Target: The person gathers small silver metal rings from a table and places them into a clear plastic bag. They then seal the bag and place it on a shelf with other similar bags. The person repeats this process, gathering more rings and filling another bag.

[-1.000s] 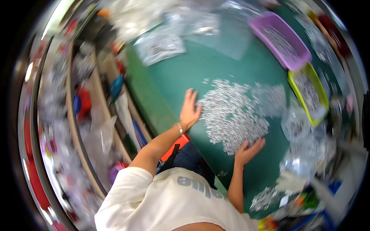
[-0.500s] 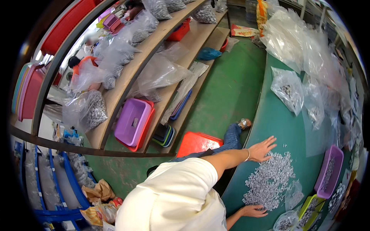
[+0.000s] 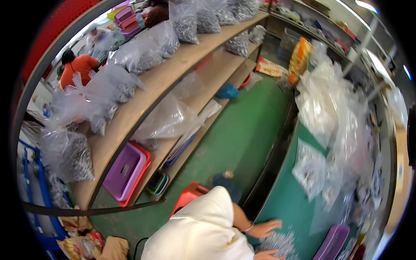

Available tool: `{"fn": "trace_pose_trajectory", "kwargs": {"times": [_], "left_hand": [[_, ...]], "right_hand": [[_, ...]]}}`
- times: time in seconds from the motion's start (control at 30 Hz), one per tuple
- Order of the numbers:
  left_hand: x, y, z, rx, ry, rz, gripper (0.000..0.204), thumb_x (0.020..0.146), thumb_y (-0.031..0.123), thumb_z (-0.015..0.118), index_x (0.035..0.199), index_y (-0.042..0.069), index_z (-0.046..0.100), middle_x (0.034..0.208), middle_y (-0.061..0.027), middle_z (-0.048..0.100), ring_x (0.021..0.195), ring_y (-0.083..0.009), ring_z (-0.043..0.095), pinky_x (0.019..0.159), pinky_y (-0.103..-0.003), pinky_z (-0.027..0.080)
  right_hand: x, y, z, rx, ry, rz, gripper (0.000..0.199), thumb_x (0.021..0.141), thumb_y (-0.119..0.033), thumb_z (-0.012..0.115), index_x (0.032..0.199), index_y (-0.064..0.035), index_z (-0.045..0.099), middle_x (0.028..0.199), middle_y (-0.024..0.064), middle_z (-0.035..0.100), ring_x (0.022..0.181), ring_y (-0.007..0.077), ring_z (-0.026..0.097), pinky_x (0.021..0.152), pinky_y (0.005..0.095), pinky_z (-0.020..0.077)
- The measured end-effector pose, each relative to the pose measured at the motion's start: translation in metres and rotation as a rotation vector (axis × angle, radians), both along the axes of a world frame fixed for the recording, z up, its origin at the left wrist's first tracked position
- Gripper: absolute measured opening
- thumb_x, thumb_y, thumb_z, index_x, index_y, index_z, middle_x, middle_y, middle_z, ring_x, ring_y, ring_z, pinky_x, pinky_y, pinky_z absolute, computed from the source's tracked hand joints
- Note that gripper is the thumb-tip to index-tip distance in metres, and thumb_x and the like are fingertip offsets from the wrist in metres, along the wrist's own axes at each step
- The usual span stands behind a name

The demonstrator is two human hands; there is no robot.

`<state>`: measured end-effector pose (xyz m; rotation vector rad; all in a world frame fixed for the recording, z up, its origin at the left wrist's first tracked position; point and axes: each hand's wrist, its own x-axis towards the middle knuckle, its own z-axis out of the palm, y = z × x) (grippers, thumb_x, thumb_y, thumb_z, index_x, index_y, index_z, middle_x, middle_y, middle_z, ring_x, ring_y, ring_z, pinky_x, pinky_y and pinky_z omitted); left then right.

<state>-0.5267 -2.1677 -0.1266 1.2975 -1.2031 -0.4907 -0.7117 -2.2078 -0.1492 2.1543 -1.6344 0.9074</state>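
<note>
a person in a white shirt [image 3: 203, 229] leans over a green table [image 3: 286, 203], the left hand [image 3: 268, 227] spread flat and open, fingers touching the near edge of a heap of small silvery parts [image 3: 277, 242], while the right hand [image 3: 269, 255], at the frame's bottom edge beside the same heap, is too cut off to tell its state. clear plastic bags [image 3: 329, 125] crowd the table beyond, a purple tray [image 3: 331, 242] sits to the right, and past a red stool [image 3: 190, 197] wooden shelves [image 3: 173, 65] carry more filled bags.
</note>
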Motion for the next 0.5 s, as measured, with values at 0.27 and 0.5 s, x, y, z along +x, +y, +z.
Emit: {"fn": "trace_pose_trajectory", "kwargs": {"times": [0.27, 0.5], "left_hand": [[0.300, 0.087, 0.095, -0.098, 0.197, 0.987, 0.037, 0.079, -0.010, 0.045, 0.115, 0.003, 0.043, 0.115, -0.0112, 0.046, 0.101, -0.0188, 0.049, 0.086, -0.030, 0.041], [0.442, 0.295, 0.224, 0.094, -0.361, 1.930, 0.059, 0.075, -0.001, 0.057, 0.129, 0.001, 0.034, 0.125, -0.0171, 0.041, 0.113, -0.0279, 0.043, 0.096, -0.039, 0.035]], "right_hand": [[0.173, -0.015, 0.008, 0.174, 0.232, 0.454, 0.043, 0.094, -0.033, 0.048, 0.124, -0.0022, 0.047, 0.128, 0.0234, 0.042, 0.117, 0.0374, 0.042, 0.097, 0.0459, 0.0347], [0.223, -0.034, 0.021, 0.241, 0.175, 0.712, 0.045, 0.094, -0.034, 0.047, 0.126, -0.0022, 0.044, 0.125, 0.0235, 0.045, 0.115, 0.0360, 0.045, 0.095, 0.0444, 0.0376]]}}
